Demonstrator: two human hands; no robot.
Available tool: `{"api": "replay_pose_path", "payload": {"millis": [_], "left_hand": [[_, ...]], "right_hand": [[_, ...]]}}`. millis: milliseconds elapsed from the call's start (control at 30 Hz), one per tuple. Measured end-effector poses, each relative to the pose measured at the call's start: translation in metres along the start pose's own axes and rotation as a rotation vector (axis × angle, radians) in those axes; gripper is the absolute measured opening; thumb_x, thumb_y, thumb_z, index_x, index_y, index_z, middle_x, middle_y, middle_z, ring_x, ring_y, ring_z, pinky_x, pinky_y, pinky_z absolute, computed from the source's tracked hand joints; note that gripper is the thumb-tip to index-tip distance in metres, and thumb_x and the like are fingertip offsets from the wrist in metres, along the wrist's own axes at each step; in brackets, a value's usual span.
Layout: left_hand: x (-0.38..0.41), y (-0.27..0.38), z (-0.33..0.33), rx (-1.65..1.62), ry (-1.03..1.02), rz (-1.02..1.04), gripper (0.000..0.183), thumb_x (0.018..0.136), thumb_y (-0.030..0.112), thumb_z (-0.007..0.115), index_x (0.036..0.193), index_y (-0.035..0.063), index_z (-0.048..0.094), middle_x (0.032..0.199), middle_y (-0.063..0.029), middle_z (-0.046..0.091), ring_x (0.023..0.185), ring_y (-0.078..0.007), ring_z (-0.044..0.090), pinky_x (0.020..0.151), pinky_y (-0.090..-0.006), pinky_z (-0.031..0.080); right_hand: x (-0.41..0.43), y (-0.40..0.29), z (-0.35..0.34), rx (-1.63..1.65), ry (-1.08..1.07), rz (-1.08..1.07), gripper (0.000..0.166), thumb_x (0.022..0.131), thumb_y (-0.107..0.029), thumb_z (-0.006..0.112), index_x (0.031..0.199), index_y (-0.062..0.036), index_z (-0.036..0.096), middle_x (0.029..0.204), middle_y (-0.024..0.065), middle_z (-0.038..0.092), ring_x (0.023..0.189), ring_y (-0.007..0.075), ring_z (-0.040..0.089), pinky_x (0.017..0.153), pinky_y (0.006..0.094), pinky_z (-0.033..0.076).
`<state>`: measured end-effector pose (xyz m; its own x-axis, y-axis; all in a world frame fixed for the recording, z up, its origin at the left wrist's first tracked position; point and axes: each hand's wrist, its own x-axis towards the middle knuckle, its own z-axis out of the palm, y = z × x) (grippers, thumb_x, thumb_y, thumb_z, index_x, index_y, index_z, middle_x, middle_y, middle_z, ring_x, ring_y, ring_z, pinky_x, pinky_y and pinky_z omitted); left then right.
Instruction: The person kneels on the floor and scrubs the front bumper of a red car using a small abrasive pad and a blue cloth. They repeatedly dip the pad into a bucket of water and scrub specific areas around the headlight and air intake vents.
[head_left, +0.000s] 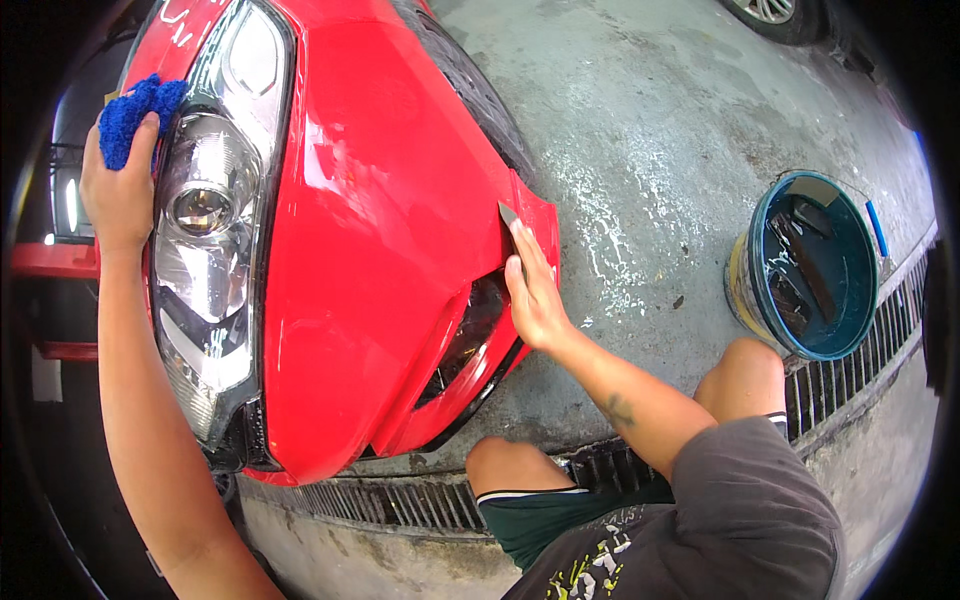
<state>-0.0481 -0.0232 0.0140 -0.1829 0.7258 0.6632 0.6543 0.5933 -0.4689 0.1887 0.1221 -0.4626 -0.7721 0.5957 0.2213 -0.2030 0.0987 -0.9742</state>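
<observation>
My left hand (124, 199) grips a blue microfiber cloth (135, 124) at the far side of the car's clear headlight (206, 202). Flat against the red front bumper (367, 225), near its right edge, lies my right hand (536, 292). Under its fingers is a thin dark grey sheet, seemingly sandpaper (508, 215), with one pointed corner showing past the fingertips. Just below that hand is the dark fog light recess (469, 330). The red paint is glossy, with reflections on it.
A teal-rimmed bucket (862, 315) of water stands on the wet grey floor (637, 135) at right, with dark strips inside. A metal drain grate (420, 506) runs past the car. Another car's wheel (772, 11) shows at top right. My knees are below the bumper.
</observation>
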Motion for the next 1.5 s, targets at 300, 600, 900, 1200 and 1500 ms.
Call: {"api": "replay_pose_path", "payload": {"millis": [300, 600, 900, 1200, 1500], "left_hand": [[0.002, 0.024, 0.002, -0.131, 0.058, -0.123, 0.046, 0.095, 0.039, 0.077, 0.128, 0.0072, 0.072, 0.111, -0.0128, 0.077, 0.1, -0.0245, 0.073, 0.092, -0.0364, 0.053], [0.0, 0.036, -0.003, -0.177, 0.034, -0.179, 0.039, 0.096, 0.033, 0.076, 0.124, 0.0066, 0.073, 0.112, -0.0131, 0.076, 0.103, -0.026, 0.073, 0.093, -0.0374, 0.053], [0.002, 0.034, -0.003, -0.101, 0.022, -0.082, 0.039, 0.099, 0.031, 0.073, 0.127, 0.0038, 0.07, 0.118, -0.0148, 0.072, 0.108, -0.0296, 0.071, 0.095, -0.0381, 0.052], [0.005, 0.051, -0.003, -0.175, 0.099, -0.053, 0.041, 0.093, 0.032, 0.076, 0.124, 0.0043, 0.073, 0.116, -0.0144, 0.073, 0.107, -0.0322, 0.07, 0.096, -0.0411, 0.052], [0.008, 0.049, -0.006, -0.131, 0.109, -0.061, 0.042, 0.091, 0.033, 0.077, 0.121, 0.0035, 0.072, 0.117, -0.016, 0.072, 0.11, -0.0367, 0.068, 0.097, -0.0437, 0.051]], "right_hand": [[0.052, 0.011, -0.008, 0.362, -0.042, 0.116, 0.068, 0.106, -0.028, 0.05, 0.163, 0.0044, 0.031, 0.171, 0.0242, 0.032, 0.162, 0.0317, 0.024, 0.131, 0.0384, 0.019], [0.092, -0.02, -0.022, 0.341, -0.05, 0.344, 0.07, 0.101, -0.024, 0.049, 0.163, 0.0035, 0.033, 0.158, 0.0255, 0.051, 0.145, 0.0323, 0.049, 0.121, 0.0377, 0.035], [-0.009, -0.003, -0.002, 0.08, -0.041, 0.065, 0.075, 0.103, -0.023, 0.046, 0.169, -0.0031, 0.018, 0.177, 0.017, 0.02, 0.165, 0.0334, 0.013, 0.131, 0.0512, 0.008], [0.092, -0.021, -0.026, -0.019, 0.154, 0.089, 0.064, 0.115, -0.04, 0.032, 0.168, -0.0039, 0.023, 0.17, 0.0224, 0.033, 0.158, 0.0414, 0.03, 0.129, 0.0524, 0.016], [-0.023, -0.058, 0.002, -0.072, -0.088, -0.342, 0.062, 0.114, -0.028, 0.037, 0.168, -0.0017, 0.023, 0.174, 0.0257, 0.019, 0.163, 0.0433, 0.013, 0.131, 0.0539, 0.009]]}}
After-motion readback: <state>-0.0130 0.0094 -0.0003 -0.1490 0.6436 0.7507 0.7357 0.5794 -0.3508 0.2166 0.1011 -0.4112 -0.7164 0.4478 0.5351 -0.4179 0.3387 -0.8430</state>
